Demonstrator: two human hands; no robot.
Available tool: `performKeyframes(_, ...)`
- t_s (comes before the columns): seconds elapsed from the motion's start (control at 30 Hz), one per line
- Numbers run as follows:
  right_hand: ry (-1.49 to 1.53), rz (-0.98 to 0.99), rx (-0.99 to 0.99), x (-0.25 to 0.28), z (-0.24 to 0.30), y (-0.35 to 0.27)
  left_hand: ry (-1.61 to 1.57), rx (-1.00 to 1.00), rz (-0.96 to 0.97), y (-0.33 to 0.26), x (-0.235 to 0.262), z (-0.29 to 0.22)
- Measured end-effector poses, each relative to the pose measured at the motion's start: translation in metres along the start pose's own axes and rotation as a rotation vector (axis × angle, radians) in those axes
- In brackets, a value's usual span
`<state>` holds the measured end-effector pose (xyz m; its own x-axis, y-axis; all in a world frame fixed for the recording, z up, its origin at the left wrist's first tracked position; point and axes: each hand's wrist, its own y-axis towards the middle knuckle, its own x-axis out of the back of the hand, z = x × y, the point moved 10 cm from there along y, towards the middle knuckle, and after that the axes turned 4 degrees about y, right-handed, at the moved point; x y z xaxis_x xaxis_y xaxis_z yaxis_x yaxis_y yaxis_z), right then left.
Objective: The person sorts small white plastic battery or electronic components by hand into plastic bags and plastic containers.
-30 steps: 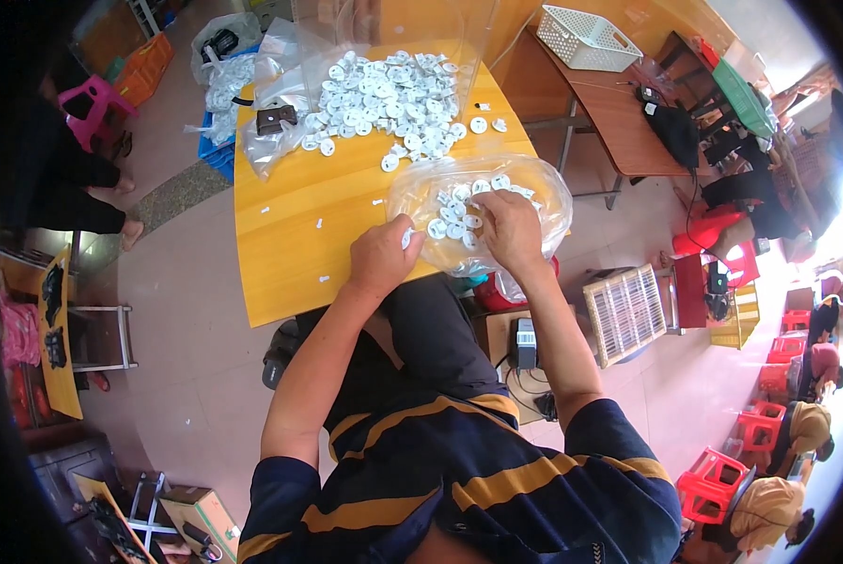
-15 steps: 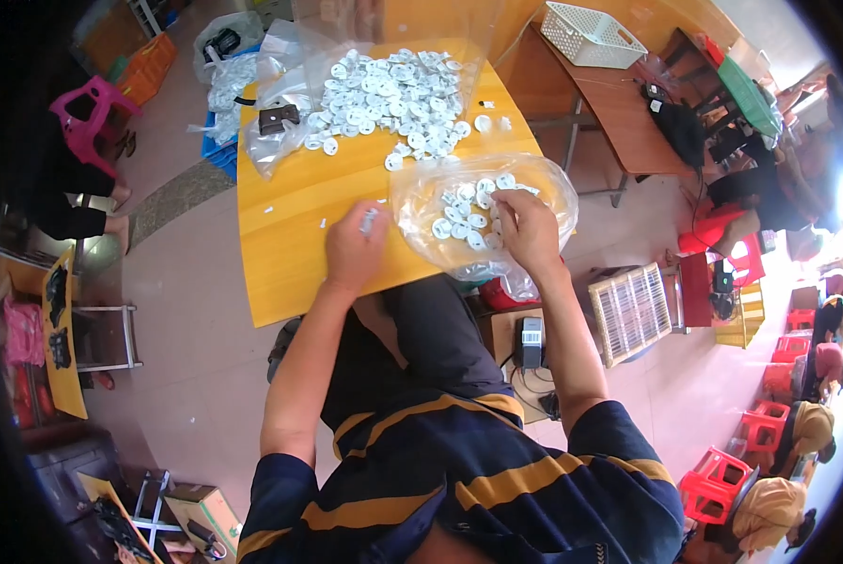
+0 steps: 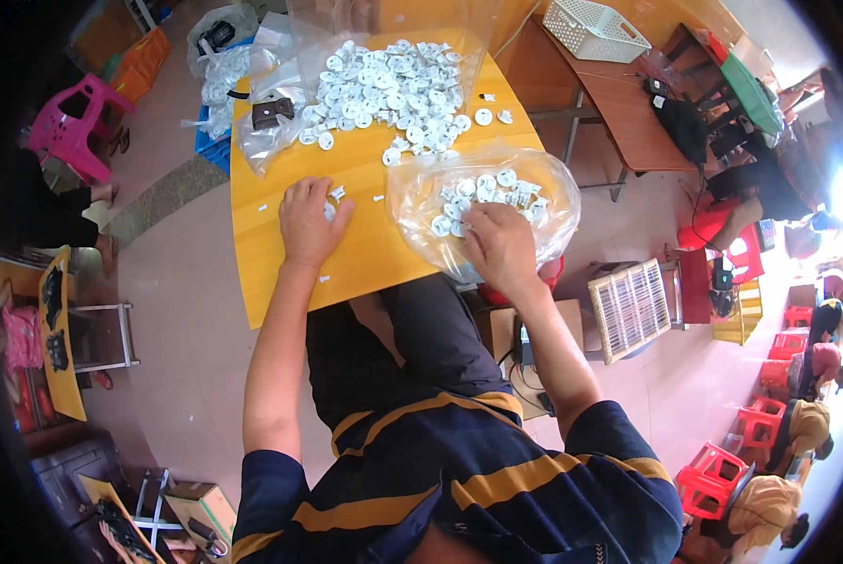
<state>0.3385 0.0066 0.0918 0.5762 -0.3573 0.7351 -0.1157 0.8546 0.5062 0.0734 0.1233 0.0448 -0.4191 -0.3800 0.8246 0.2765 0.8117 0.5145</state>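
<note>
Yellow desk [image 3: 281, 273] in the upper centre of the frame over a pale tiled floor, heap of small white round parts [image 3: 389, 80] spread at its top edge. Clear plastic bag [image 3: 534, 188] at the desk's right edge, long axis left-right, holds more white parts; right hand [image 3: 501, 246] rests on its near side, fingers curled, grip hidden by the film. Left hand [image 3: 311, 221] lies flat on the desk, fingers together over a small white part [image 3: 337, 193], mostly covered.
</note>
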Motion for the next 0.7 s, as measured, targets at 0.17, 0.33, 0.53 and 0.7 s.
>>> performKeyframes(0.17, -0.032, 0.04, -0.003, -0.006, 0.007, -0.021, -0.052, -0.095, -0.056, 0.003, 0.022, -0.024)
performKeyframes(0.33, -0.053, 0.028, -0.162, 0.023, -0.014, -0.03, -0.403, -0.258, -0.124, 0.003, 0.058, -0.117)
performKeyframes(0.53, -0.187, 0.083, -0.292, 0.032, -0.043, -0.044, -0.496, -0.217, 0.272, -0.008, 0.0, -0.201)
performKeyframes(0.7, -0.224, 0.097, -0.386, 0.041, -0.064, -0.067, -0.312, -0.251, 0.21, -0.02, -0.021, -0.183)
